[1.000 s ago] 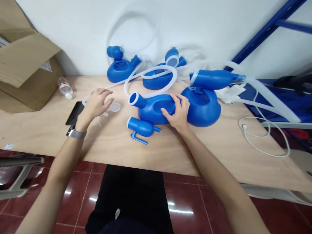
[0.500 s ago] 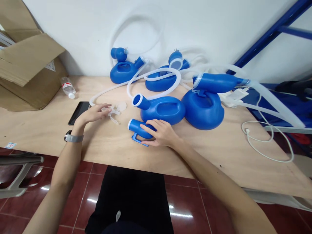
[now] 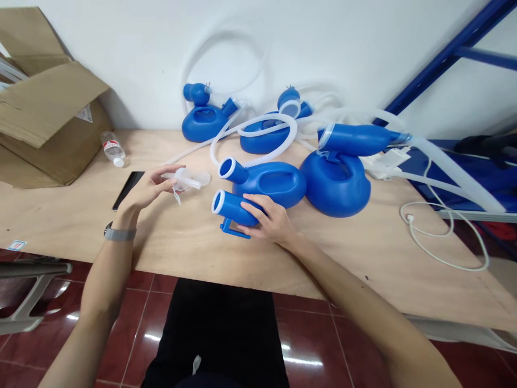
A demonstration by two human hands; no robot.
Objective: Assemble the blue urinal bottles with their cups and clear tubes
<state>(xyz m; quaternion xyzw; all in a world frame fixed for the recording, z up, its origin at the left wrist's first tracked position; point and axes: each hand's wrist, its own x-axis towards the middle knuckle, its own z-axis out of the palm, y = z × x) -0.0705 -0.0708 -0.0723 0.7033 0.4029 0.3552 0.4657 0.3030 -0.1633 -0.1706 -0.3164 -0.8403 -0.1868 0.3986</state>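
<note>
At centre, the right hand (image 3: 270, 220) clasps a half-hidden blue cup (image 3: 234, 207); the left (image 3: 144, 186) pinches clear plastic (image 3: 188, 182).

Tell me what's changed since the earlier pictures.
The right hand moved nearer the person, off the front blue bottle, and grasped the small blue cylinder, turning its mouth into view. The left hand took hold of a translucent fitting. That bottle and the water bottle stayed put.

Right hand (image 3: 274, 220) grasping blue cup (image 3: 233, 207), left hand (image 3: 147, 187) holding translucent fitting (image 3: 188, 180), blue jug (image 3: 250, 183) behind cup
</note>
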